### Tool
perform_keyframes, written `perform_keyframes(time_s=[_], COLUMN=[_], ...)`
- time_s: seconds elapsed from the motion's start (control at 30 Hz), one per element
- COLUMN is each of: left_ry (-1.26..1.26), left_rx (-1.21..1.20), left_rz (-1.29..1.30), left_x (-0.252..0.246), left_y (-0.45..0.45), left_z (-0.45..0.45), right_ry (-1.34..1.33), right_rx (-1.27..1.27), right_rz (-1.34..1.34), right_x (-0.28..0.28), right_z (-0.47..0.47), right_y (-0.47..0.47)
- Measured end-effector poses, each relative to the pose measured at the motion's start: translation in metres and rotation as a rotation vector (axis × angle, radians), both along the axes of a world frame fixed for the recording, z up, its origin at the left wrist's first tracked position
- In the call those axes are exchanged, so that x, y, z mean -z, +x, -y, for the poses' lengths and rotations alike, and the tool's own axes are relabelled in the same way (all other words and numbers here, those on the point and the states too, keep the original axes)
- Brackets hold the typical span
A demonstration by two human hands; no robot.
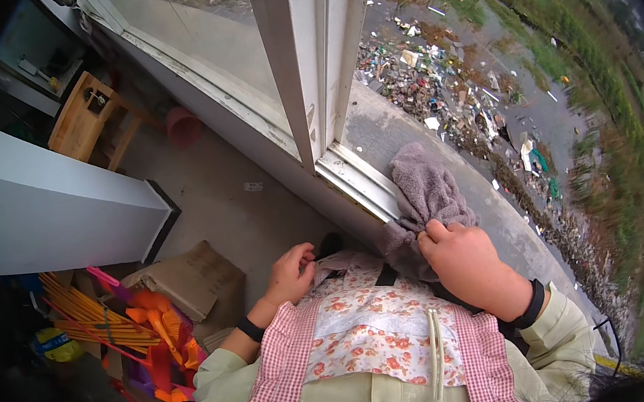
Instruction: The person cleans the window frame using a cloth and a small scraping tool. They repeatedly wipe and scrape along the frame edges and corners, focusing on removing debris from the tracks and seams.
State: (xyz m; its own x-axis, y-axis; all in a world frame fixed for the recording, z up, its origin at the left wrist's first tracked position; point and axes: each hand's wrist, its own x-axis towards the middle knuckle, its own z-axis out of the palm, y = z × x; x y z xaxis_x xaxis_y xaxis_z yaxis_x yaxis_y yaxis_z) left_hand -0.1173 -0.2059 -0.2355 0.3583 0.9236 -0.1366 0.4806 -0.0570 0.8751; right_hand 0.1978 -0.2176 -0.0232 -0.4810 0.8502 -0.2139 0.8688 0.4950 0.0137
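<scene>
My right hand (464,259) grips a bunched grey-purple terry cloth (428,189) lying over the sill track of a sliding window (355,182). Part of the cloth spreads onto the outer concrete ledge, and part hangs on the inner side. Beside the floral apron (366,327), my left hand (290,276) is held with loosely curled fingers and nothing in it. The upright window frame (306,66) stands beyond the cloth, with a glass pane to its left. Dirt marks the white sill track.
Outside the window, a concrete ledge (372,118) drops to ground strewn with rubbish. Indoors at left are a white pillar (60,201), a cardboard box (188,282), orange plastic tools (160,326) and yellow sticks (97,322). Farther off stand a wooden chair (80,118) and a red bucket (182,126).
</scene>
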Motion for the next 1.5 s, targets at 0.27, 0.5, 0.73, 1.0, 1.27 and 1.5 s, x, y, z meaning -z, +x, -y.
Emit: perform_keyframes(time_s=[0.27,0.5,0.73,1.0,1.27,1.5], left_ry=[0.074,0.203,0.199,0.144,0.152,0.164], left_rx=[0.123,0.372,0.382,0.451,0.577,0.64], left_rz=[-0.143,-0.134,-0.137,-0.142,-0.121,-0.121], left_x=[-0.017,-0.017,-0.007,0.011,0.009,0.008], left_y=[-0.005,-0.019,-0.076,-0.115,-0.107,-0.097], left_z=[0.021,-0.016,-0.063,-0.099,-0.123,-0.128], right_ry=[0.366,0.341,0.103,0.178,0.232,0.259], right_rx=[0.106,0.254,0.409,0.641,0.531,0.506], right_rz=[-0.166,-0.313,-0.39,-0.017,-0.213,-0.17], right_x=[0.055,0.062,0.027,0.011,0.018,0.04], right_z=[-0.008,-0.046,-0.008,0.057,0.058,-0.03], right_y=[-0.03,-0.07,-0.051,-0.057,-0.033,-0.107])
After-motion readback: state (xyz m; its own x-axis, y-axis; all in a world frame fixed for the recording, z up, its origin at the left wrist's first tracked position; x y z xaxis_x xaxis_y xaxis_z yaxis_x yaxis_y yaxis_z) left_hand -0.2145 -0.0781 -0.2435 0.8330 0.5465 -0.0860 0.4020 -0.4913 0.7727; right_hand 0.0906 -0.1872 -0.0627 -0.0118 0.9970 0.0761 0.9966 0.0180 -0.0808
